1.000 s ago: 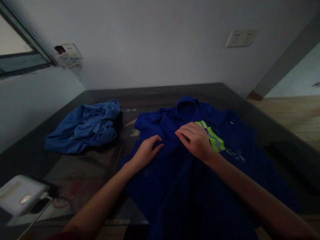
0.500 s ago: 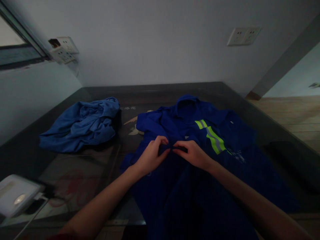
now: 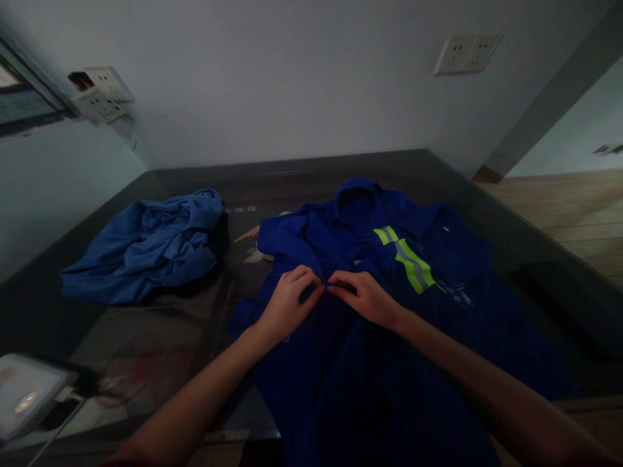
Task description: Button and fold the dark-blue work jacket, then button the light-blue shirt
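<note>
A dark blue work jacket (image 3: pixel 438 305) with a yellow and grey reflective stripe (image 3: pixel 406 263) lies spread on the dark table (image 3: pixel 292 175), collar toward the wall. My left hand (image 3: pixel 285 305) and my right hand (image 3: pixel 363 298) meet at the jacket's front opening below the collar. Both pinch the fabric edges there, fingertips almost touching. What sits between the fingertips is too small to make out.
A crumpled lighter blue garment (image 3: pixel 146 243) lies at the table's left. A white device (image 3: pixel 24 399) with a cable sits at the near left corner. Wall sockets (image 3: pixel 464 52) are on the back wall, further sockets (image 3: pixel 97 94) on the left. Wooden floor (image 3: pixel 569 214) shows at right.
My hands went from lying flat on the jacket's chest to pinching its front edges together. The view shifted slightly downward and right.
</note>
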`<state>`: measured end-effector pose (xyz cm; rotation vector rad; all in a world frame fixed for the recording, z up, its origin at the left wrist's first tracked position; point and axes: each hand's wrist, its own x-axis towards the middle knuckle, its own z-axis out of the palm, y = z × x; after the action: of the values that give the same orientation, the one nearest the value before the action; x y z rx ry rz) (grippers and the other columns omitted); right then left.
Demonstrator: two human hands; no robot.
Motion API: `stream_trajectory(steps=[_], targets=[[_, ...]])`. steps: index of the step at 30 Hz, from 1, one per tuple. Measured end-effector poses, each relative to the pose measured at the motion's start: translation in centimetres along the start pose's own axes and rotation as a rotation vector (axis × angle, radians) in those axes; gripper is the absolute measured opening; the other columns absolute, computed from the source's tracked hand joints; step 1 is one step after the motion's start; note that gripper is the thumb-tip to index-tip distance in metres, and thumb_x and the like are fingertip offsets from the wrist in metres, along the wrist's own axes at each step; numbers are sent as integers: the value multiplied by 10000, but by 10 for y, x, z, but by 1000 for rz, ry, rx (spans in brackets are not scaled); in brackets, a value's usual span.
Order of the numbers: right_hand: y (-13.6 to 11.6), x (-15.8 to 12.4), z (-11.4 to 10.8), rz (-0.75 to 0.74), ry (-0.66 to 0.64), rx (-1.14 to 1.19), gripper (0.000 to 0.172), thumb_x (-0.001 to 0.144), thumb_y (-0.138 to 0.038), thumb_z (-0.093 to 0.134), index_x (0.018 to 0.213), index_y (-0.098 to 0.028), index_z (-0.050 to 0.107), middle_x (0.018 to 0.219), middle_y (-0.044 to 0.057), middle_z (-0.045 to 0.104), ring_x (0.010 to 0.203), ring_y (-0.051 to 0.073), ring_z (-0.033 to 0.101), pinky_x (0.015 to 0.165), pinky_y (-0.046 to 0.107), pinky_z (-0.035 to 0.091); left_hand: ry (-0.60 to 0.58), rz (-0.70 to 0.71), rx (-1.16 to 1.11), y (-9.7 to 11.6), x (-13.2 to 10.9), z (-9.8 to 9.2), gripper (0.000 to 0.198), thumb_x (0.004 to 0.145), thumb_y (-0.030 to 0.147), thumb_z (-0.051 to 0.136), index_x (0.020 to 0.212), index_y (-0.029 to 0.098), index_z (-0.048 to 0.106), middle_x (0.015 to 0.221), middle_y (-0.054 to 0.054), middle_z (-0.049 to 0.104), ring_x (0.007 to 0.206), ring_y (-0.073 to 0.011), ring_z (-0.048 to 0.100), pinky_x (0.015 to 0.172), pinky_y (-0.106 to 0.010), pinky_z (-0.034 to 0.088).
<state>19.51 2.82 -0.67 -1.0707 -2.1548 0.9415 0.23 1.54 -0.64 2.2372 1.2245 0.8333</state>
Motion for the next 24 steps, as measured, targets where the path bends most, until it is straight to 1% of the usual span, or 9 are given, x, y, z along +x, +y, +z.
stream_trajectory(steps=[4,8,13,20,24], targets=[[2,0,3,10,20,-24,138,896,-267,538,839,-184,631,679,-25,602,572,106,502,551,227,325,-5,-14,-13,1,0,0,119,899,203,500,794,181,553,887,-30,584,868,-160,556,780,-287,411],[3,0,3,20,41,40,177,893,-296,541,788,-176,618,660,-23,595,576,112,503,552,231,334,-23,-21,-19,3,2,-2,145,907,209,482,779,183,543,859,-25,584,845,-158,554,765,-283,408],[2,1,2,40,101,93,194,895,-287,529,760,-171,604,657,-20,591,589,115,513,560,232,345,-37,-4,13,3,4,-5,153,901,197,475,756,184,525,834,-18,589,840,-159,557,754,-286,401],[-4,-2,7,-14,153,14,171,906,-269,519,781,-178,593,688,-14,609,612,119,541,582,233,356,-15,11,252,7,1,-2,136,895,198,464,769,191,515,833,-14,599,836,-168,560,806,-323,392],[-5,-4,13,-45,128,-64,163,919,-269,502,808,-186,587,724,2,627,655,138,576,615,238,377,12,65,406,8,-1,0,140,897,201,444,786,191,528,820,-25,591,820,-177,546,848,-350,388]])
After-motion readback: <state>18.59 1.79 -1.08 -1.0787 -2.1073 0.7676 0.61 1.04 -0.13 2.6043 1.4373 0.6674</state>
